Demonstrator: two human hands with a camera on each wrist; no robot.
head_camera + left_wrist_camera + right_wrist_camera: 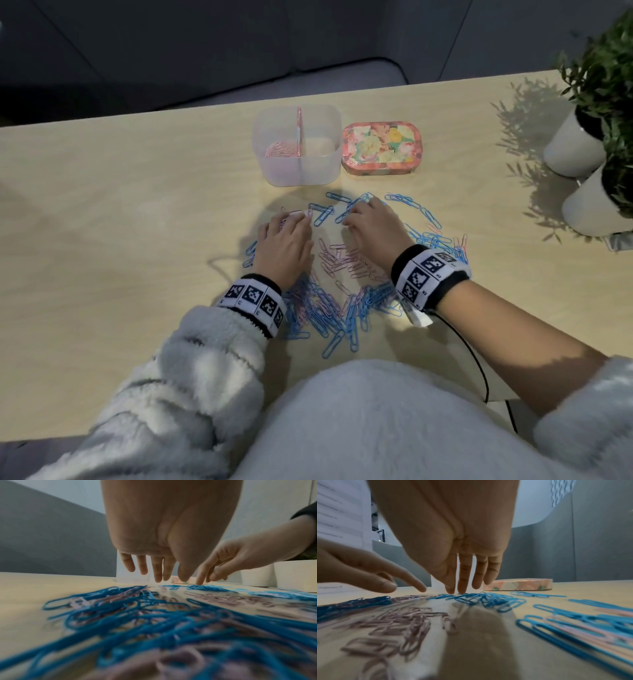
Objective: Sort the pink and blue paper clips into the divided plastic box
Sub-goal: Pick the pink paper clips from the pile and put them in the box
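A clear divided plastic box (296, 171) stands at the back of the table, with pink clips (281, 150) in its left half. Blue paper clips (337, 317) and pink paper clips (346, 261) lie spread in front of me. My left hand (287, 240) hovers palm down over pink clips at the left, fingers (158, 569) straight and holding nothing. My right hand (371, 224) reaches forward, and its fingertips (462, 588) touch a small heap of blue clips (481, 598). In the right wrist view a pink pile (397, 619) lies under the palm.
A floral tin (381, 148) sits right of the box. Two white plant pots (575, 144) stand at the right edge. A black cable (474, 356) runs from my right wrist band. Bare wood stretches to the left of the clips.
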